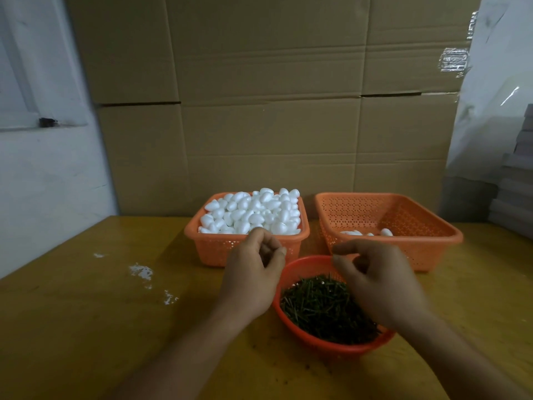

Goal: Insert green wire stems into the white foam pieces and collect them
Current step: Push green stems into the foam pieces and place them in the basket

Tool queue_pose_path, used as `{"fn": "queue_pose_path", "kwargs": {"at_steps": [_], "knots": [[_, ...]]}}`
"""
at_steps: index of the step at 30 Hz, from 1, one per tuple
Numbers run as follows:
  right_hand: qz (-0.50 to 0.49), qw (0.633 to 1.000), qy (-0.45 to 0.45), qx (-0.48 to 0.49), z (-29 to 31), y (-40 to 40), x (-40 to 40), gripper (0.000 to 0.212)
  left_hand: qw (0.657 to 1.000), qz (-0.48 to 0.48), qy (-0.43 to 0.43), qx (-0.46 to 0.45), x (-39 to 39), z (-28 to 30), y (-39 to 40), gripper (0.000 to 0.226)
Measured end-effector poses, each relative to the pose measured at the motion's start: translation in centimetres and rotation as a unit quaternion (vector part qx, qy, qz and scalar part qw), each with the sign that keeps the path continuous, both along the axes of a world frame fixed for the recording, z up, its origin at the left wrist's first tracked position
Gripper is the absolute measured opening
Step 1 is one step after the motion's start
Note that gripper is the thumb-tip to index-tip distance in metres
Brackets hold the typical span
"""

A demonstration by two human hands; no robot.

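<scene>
An orange basket (202,236) at the back centre is heaped with white foam pieces (253,212). To its right, a second orange basket (427,226) holds a few foam pieces (386,232) at its bottom. A red bowl (331,346) in front of them is full of green wire stems (320,307). My left hand (253,269) hovers at the front wall of the foam basket with its fingers curled, and I see nothing in it. My right hand (375,281) is over the bowl's right side, thumb and forefinger tips close together. Whether they pinch a stem is too fine to see.
Everything stands on a yellow wooden table (86,327). White foam crumbs (141,271) lie on it to the left. Stacked cardboard boxes (259,111) form a wall right behind the baskets. A plastic-wrapped stack (507,197) stands at the far right.
</scene>
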State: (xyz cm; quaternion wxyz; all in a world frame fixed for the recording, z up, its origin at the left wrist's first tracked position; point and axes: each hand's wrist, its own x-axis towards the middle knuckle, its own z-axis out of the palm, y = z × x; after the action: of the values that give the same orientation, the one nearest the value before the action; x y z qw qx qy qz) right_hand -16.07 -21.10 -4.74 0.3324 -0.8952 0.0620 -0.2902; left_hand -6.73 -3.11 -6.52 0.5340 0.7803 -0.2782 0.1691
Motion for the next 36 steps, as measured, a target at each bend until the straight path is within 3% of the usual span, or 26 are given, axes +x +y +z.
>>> {"fn": "queue_pose_path", "kwargs": {"at_steps": [4, 8, 13, 18, 26, 30, 36], "knots": [[0.026, 0.999, -0.004, -0.037, -1.0, 1.3, 0.1, 0.026, 0.997, 0.066, -0.015, 0.022, 3.6, 2.4, 0.6, 0.020], [0.032, 0.999, -0.018, -0.032, -0.8, 1.3, -0.2, 0.028, 0.983, 0.100, -0.029, 0.148, 7.8, 4.8, 1.0, 0.010], [0.018, 0.999, -0.014, -0.036, -0.4, 0.7, -0.6, 0.028, 0.939, 0.080, -0.017, 0.333, 11.7, 5.8, 0.9, 0.013], [0.006, 0.999, -0.016, -0.047, -0.4, 0.4, -0.7, 0.027, 0.895, 0.089, -0.008, 0.438, 13.8, 5.2, -0.1, 0.015], [0.003, 0.999, -0.012, -0.046, -0.6, 0.5, -0.6, 0.028, 0.867, 0.090, -0.020, 0.490, 14.0, 5.3, -1.1, 0.023], [0.003, 0.999, -0.011, -0.047, -0.6, 0.5, -0.7, 0.029, 0.847, 0.099, -0.011, 0.523, 13.4, 5.9, -1.7, 0.040], [0.001, 0.999, -0.004, -0.052, -0.5, 0.5, -0.8, 0.030, 0.864, 0.088, -0.031, 0.494, 13.5, 5.6, -0.9, 0.005]]}}
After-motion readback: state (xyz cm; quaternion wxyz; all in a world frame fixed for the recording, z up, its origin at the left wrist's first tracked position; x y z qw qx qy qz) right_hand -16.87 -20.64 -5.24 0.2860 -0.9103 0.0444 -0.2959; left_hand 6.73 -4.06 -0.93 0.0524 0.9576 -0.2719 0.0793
